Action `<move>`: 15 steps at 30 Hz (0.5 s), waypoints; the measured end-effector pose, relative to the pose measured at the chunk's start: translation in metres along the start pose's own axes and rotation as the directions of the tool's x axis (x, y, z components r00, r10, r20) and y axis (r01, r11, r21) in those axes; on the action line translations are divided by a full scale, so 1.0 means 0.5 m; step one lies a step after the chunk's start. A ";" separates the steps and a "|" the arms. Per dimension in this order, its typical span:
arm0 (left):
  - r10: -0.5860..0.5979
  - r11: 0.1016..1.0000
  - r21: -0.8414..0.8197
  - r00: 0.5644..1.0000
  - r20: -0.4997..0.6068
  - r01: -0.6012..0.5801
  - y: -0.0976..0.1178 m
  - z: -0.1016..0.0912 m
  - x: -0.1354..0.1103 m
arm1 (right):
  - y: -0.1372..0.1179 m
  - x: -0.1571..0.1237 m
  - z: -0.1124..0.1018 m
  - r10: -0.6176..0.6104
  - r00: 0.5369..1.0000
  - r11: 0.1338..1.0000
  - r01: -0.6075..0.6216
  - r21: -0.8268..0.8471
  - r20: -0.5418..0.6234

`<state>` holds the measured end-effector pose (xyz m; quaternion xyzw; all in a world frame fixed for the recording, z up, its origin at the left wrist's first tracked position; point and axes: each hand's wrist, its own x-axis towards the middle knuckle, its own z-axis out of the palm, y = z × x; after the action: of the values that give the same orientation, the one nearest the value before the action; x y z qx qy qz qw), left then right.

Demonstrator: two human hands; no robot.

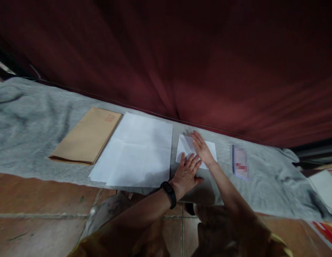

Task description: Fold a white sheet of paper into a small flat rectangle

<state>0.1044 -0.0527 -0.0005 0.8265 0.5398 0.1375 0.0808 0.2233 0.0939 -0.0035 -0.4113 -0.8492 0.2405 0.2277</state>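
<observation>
two hands on one small white sheet (pixel 185 145); it lies on the grey cloth (pixel 273 182) over the surface, just right of the larger white sheets (pixel 139 151). left hand (pixel 186 174): palm down, fingers fanned wide, overlapping the sheet's lower edge, nothing gripped. right hand (pixel 202 149): fingers straight and close together, laid across the sheet's upper middle; we see no pinch. we judge the step as pressing or smoothing the paper flat; whether it's folded, we can't tell. next move, we think, calls for even pressure, with one hand steadying it so the soft cloth doesn't let it skid.
</observation>
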 end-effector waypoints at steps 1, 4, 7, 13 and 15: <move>0.003 1.000 -0.008 1.000 -0.006 -0.003 -0.001 -0.001 0.000 | -0.003 -0.022 -0.006 0.047 0.999 0.999 -0.046 0.025 -0.017; 0.014 0.999 -0.028 1.000 -0.017 -0.015 -0.003 -0.004 -0.001 | -0.010 -0.097 -0.018 0.100 0.995 0.994 -0.100 -0.040 0.005; 0.023 0.999 -0.027 0.999 -0.030 -0.024 -0.008 -0.003 -0.003 | -0.008 -0.152 -0.019 0.084 0.996 0.969 -0.075 -0.237 0.032; 0.036 0.999 0.032 0.996 -0.082 -0.033 -0.021 0.005 -0.005 | 0.002 -0.170 -0.016 0.095 0.995 0.900 -0.095 -0.424 -0.021; 0.026 0.998 0.058 0.994 -0.104 -0.020 -0.025 0.008 -0.004 | 0.005 -0.171 -0.019 0.104 0.994 0.887 -0.109 -0.449 -0.036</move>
<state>0.0941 -0.0497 -0.0081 0.8264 0.5373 0.1663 0.0270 0.2781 0.0284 -0.0139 -0.5000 -0.8567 0.0474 0.1173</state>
